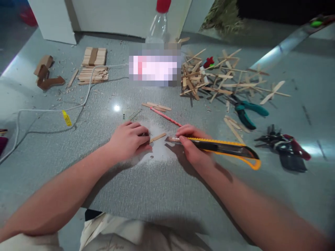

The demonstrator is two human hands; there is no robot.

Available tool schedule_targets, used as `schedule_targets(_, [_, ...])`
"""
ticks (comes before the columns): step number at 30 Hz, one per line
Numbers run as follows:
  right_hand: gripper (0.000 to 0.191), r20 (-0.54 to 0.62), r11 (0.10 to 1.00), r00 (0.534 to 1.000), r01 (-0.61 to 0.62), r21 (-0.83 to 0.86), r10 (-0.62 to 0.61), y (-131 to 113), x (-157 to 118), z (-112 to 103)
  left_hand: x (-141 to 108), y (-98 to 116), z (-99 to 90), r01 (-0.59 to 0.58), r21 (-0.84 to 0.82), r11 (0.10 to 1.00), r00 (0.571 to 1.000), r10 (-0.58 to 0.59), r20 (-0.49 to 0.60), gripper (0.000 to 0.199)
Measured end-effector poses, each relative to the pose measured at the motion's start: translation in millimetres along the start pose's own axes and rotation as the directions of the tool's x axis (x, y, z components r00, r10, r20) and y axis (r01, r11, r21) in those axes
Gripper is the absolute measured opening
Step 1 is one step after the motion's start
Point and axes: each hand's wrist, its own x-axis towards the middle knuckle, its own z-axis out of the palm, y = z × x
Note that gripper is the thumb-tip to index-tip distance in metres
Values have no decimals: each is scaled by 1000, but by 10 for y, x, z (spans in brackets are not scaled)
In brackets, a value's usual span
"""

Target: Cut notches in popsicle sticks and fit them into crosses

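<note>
My left hand is closed on a thin wooden stick, low over the tabletop, and the stick's free end points right. My right hand grips a yellow and black utility knife near its front. The knife's blade tip is just right of the stick's end, with a small gap between them. Beyond the right hand's fingers lies a red pencil, its tip near a few loose wooden sticks. Whitish dust covers the surface between my hands.
Crossed sticks are heaped at back right, near teal-handled pliers and dark tools with red handles. Bundled sticks, cardboard pieces and a white cable lie left. A red-capped bottle stands behind a blurred bright patch.
</note>
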Motion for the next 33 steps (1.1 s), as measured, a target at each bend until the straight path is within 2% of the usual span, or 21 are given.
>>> schedule_targets(2, [3,-69,998,997,-42,48,46,81,-8,22,-24,39,-12,12,25,1000,1000,-12,10,33])
schedule_targets(4, [12,-114,992,989,-77,103,89,138,-5,27,-30,67,-19,15,48,999,1000,-16,20,30])
schedule_targets(8, [31,-57,972,974,-214,103,220,138,54,-76,16,83,-5,31,53,998,999,-32,21,29])
schedule_targets(11, [38,18,937,937,-348,-11,348,67,133,-273,45,81,14,91,-1,996,995,-91,-30,24])
schedule_targets(14, [45,118,879,878,-439,-189,464,10,214,-545,17,106,-3,170,-116,979,978,-182,-101,19])
schedule_targets(17, [48,203,797,801,-462,-388,563,17,271,-814,-42,161,-57,204,-271,941,958,-249,-141,18])
schedule_targets(20, [45,205,709,759,-426,-561,618,65,295,-996,-84,222,-111,180,-392,902,947,-266,-177,21])
schedule_targets(22, [41,166,653,769,-383,-653,617,83,302,-1063,-100,260,-136,152,-435,887,938,-268,-218,20])
schedule_targets(27, [22,-31,505,894,-281,-816,447,-3,331,-1082,-132,339,-174,79,-480,874,922,-247,-298,18])
schedule_targets(30, [15,-60,446,940,-214,-869,336,-60,328,-960,-147,361,-192,52,-491,870,917,-236,-321,16])
schedule_targets(33, [19,-46,394,964,-149,-907,261,-38,293,-783,-155,368,-213,41,-495,868,913,-234,-335,16])
